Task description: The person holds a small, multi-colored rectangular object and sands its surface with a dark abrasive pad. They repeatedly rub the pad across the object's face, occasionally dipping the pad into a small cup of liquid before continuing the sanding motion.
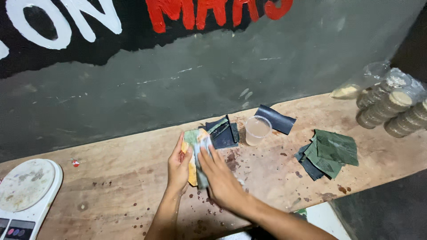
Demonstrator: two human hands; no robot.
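Note:
My left hand holds a flat orange-and-green piece upright over the wooden bench. My right hand presses a grey-green sheet against that piece, fingers laid over it. Just behind my hands lies a small pile of dark blue sheets. A clear plastic cup with cloudy liquid stands to the right of that pile.
A curled dark sheet lies behind the cup. A stack of green and dark sheets sits at the right. Stacked round lidded containers in clear wrap stand far right. A white kitchen scale sits at the left edge. Dark wall behind.

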